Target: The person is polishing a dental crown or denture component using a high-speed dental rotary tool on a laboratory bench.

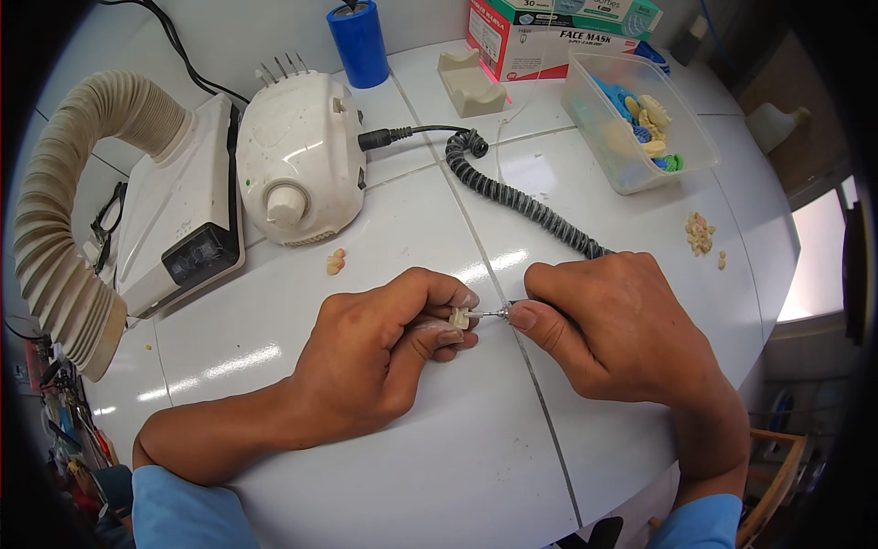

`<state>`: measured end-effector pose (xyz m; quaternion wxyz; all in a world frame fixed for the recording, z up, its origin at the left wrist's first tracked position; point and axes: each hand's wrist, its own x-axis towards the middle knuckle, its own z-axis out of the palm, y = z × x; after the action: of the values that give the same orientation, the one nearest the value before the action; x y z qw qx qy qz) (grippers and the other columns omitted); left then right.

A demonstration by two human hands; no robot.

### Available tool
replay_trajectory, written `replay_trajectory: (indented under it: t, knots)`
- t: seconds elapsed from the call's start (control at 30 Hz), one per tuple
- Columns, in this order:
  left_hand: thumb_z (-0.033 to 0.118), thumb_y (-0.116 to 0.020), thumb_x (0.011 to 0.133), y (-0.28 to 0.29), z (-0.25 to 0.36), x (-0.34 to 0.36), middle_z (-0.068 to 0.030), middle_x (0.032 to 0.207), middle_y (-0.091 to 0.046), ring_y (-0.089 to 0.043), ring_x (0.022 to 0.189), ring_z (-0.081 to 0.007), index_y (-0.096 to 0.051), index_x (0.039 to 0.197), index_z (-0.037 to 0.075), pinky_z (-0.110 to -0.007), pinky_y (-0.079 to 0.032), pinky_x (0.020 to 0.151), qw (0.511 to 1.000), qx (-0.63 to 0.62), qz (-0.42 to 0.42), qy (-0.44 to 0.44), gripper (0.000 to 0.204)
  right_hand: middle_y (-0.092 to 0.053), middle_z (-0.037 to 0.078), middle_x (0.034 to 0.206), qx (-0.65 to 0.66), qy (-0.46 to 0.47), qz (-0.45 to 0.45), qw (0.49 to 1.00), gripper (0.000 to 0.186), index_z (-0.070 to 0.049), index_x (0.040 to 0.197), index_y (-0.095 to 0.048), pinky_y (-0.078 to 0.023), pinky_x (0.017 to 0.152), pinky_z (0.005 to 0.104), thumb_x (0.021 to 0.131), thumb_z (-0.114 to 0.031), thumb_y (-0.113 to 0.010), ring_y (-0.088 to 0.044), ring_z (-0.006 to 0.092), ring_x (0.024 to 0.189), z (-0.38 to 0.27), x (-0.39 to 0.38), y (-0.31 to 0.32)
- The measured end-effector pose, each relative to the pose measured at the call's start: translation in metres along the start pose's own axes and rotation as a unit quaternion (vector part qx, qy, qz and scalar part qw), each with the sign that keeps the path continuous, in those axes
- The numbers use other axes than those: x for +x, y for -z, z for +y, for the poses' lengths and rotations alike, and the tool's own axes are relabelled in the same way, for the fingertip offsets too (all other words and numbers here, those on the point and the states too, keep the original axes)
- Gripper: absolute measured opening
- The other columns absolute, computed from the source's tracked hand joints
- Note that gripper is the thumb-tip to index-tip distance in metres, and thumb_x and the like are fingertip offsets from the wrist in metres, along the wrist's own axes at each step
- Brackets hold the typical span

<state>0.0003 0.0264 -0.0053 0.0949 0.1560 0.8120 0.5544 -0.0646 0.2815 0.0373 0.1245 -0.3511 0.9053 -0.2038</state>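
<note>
Between the thumb and fingers of my left hand (393, 348) is pinched a small cream-coloured dental piece (459, 317), tooth-like in look; my fingers cover part of it. My right hand (622, 329) is closed round a rotary handpiece (501, 313), most of its body hidden in the palm. The thin metal bit (480, 315) points left and its tip meets or nearly meets the piece. From behind my right hand a coiled black cord (521, 206) runs up to a white control unit (297, 156) with a round knob.
Left stands a white machine with a ribbed hose (69, 201). Small tooth-like pieces (336, 262) lie by the control unit, and a pile of them (700, 233) at right. Farther back are a blue cylinder (358, 46), a cream stand (469, 87), boxes (540, 59) and a clear tub (631, 174).
</note>
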Motion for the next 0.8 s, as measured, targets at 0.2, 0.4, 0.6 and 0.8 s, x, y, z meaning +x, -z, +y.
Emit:
replay_trajectory:
  t: [0.2, 0.4, 0.6, 0.8]
  knots:
    - [-0.006, -0.055, 0.113, 0.0003, -0.0001, 0.0004, -0.0185, 0.116, -0.080, -0.082, 0.113, -0.0258, -0.062, 0.129, -0.007, -0.032, -0.070, 0.094, 1.000, 0.005, -0.002, -0.001, 0.017, -0.068, 0.014, 0.065, 0.000, -0.003, -0.004, 1.000, 0.048, -0.005, 0.082, -0.069, -0.047, 0.060, 0.0527, 0.113, -0.042, -0.060, -0.066, 0.0393, 0.060, -0.0001, 0.0000, -0.0008]
    - [-0.006, -0.056, 0.113, 0.0005, 0.0009, 0.0005, -0.0181, 0.115, -0.079, -0.082, 0.113, -0.0255, -0.062, 0.128, -0.007, -0.032, -0.070, 0.093, 1.000, 0.006, -0.002, 0.000, 0.017, -0.068, 0.015, 0.065, 0.004, -0.007, -0.012, 1.000, 0.048, -0.005, 0.083, -0.069, -0.046, 0.061, 0.0531, 0.113, -0.042, -0.060, -0.066, 0.0392, 0.061, -0.0013, -0.0003, 0.0004]
    - [-0.006, -0.056, 0.113, 0.0000, 0.0002, 0.0004, -0.0178, 0.115, -0.079, -0.083, 0.113, -0.0258, -0.062, 0.128, -0.007, -0.032, -0.070, 0.093, 1.000, 0.006, -0.002, -0.005, 0.017, -0.068, 0.014, 0.066, 0.002, -0.013, -0.019, 1.000, 0.048, -0.006, 0.083, -0.069, -0.046, 0.061, 0.0531, 0.113, -0.042, -0.060, -0.067, 0.0389, 0.061, -0.0017, -0.0007, 0.0017]
    - [-0.006, -0.055, 0.113, 0.0008, 0.0005, 0.0001, -0.0179, 0.116, -0.079, -0.082, 0.113, -0.0255, -0.062, 0.128, -0.007, -0.032, -0.070, 0.094, 1.000, 0.009, -0.003, -0.006, 0.017, -0.069, 0.014, 0.066, -0.004, -0.012, -0.029, 0.999, 0.049, -0.006, 0.083, -0.069, -0.046, 0.061, 0.0531, 0.113, -0.043, -0.059, -0.067, 0.0386, 0.062, -0.0022, -0.0005, 0.0031]
